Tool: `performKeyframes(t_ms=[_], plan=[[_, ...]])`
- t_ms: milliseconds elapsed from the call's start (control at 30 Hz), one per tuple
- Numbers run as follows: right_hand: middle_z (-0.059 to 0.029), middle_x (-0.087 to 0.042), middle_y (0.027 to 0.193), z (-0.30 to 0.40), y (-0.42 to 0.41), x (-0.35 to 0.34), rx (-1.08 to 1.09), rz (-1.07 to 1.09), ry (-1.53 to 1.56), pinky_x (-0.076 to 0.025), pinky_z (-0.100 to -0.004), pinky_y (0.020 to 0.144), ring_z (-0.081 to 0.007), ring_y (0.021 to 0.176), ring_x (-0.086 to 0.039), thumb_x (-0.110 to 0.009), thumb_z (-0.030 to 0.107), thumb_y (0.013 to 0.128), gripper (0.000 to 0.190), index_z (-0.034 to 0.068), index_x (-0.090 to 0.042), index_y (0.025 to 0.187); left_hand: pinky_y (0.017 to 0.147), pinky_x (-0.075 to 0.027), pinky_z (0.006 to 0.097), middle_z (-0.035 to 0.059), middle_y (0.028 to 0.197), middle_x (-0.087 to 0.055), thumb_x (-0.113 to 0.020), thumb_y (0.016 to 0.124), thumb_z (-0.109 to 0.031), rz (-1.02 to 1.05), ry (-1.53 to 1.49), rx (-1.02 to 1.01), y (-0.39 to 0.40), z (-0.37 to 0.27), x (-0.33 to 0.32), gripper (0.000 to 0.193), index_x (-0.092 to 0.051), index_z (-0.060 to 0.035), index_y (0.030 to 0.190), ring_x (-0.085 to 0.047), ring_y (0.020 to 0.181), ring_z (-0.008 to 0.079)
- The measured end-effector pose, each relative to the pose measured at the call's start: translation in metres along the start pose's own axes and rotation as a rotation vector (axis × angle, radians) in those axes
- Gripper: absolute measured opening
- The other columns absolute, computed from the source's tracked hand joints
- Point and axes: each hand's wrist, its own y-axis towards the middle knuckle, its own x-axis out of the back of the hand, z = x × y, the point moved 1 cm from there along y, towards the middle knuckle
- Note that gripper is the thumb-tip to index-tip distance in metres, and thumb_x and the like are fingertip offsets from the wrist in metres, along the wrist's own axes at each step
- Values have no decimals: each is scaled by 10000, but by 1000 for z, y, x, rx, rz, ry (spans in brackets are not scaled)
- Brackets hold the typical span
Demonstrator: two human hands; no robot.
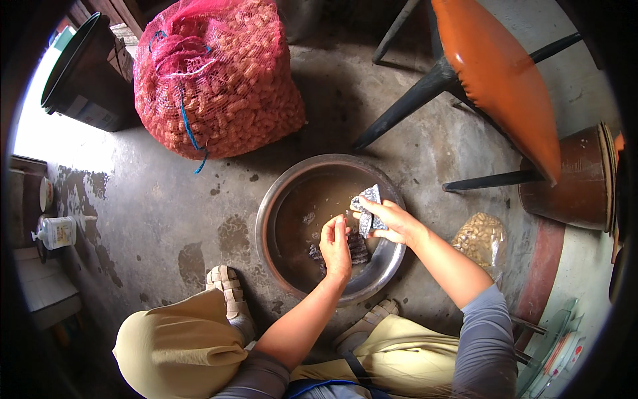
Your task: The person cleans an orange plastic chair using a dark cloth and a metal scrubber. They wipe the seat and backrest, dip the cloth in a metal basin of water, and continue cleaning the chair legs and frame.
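Observation:
A wide metal basin [264, 234] of murky brownish water stands on the floor before me. My right hand [386, 219] grips a folded grey-and-white patterned cloth [368, 224] above the right side of the water. Beside it, my left hand [335, 247] is raised over the basin with fingers curled in towards the thumb; I see nothing held in it. A dark, ribbed-looking wet cloth [359, 248] lies in the water, partly hidden behind my left hand. Pale clumps, perhaps suds [309, 218], float on the surface.
Beyond the basin sits a pink mesh sack [224, 90] of peanuts in shells. An orange-seated chair [503, 75] with black legs stands at right, by a brown bucket [568, 174] and a clear bag of peanuts [481, 239]. At left are a black bin [89, 85] and a pump bottle [57, 233].

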Motion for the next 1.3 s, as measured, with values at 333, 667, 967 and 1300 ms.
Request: performKeyframes(t_ms=[333,667,967,1300], plan=[[-76,-691,963,3,-12,21,361,-39,-344,-501,-281,777,-106,833,-614,-498,311,1004,401,-58,-637,1079,714,-417,210,-28,860,-630,-585,971,-238,86,-7,-116,2,-10,-4,244,-647,-2,964,-506,774,38],[56,-569,750,106,-164,-8,673,-194,-467,-421,-219,589,-20,689,-467,-591,195,965,245,-39,-649,925,721,-483,262,53,803,-626,-577,969,-302,-27,34,-116,20,7,24,292,-585,-11,951,-604,743,119],[-45,-669,911,189,-264,52,1613,-1267,-508,-468,-224,716,-88,781,-591,-619,205,945,271,-44,-647,1047,943,-376,435,64,927,-653,-771,709,-333,63,1221,-437,2,21,21,323,-659,-107,912,-563,988,289],[-173,-641,1048,51,-113,-25,1292,-308,-1139,-478,-396,856,-320,969,-617,-717,201,813,307,2,-637,1032,923,-387,525,178,1199,-453,-782,616,-401,-440,1463,-222,-11,34,36,793,-440,-26,1225,-412,1163,370]])
